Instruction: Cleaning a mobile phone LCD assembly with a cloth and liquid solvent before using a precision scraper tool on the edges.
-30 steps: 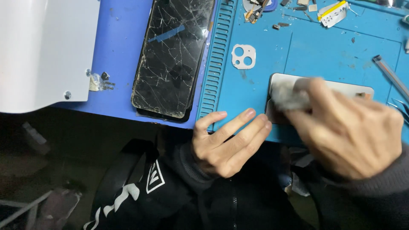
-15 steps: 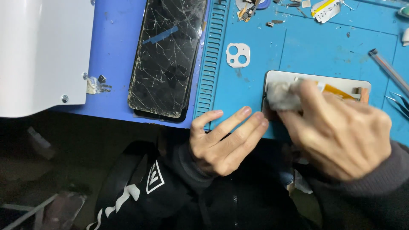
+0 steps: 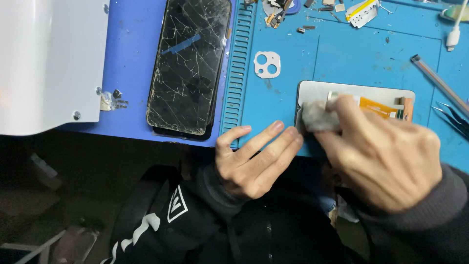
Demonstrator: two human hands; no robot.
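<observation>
My right hand (image 3: 381, 156) pinches a small grey wad of cloth (image 3: 316, 116) and presses it on the left end of a white phone display panel (image 3: 359, 92) lying back-up on the blue work mat (image 3: 293, 63). An orange flex strip (image 3: 378, 106) shows on the panel beside my fingers. My left hand (image 3: 254, 159) rests flat at the mat's front edge, fingers together, fingertips against the panel's left side. A phone with a badly cracked black screen (image 3: 188, 63) lies to the left on a darker blue pad.
A white camera-lens frame (image 3: 267, 64) lies above the left hand. Small parts and a yellow-striped tag (image 3: 361, 11) sit at the mat's far edge. A metal rod (image 3: 437, 82) and tweezers (image 3: 452, 117) lie at right. A white box (image 3: 49, 63) stands at left.
My right hand with the cloth has shifted slightly across the panel's left end. The left hand stays where it was. The view has moved a little.
</observation>
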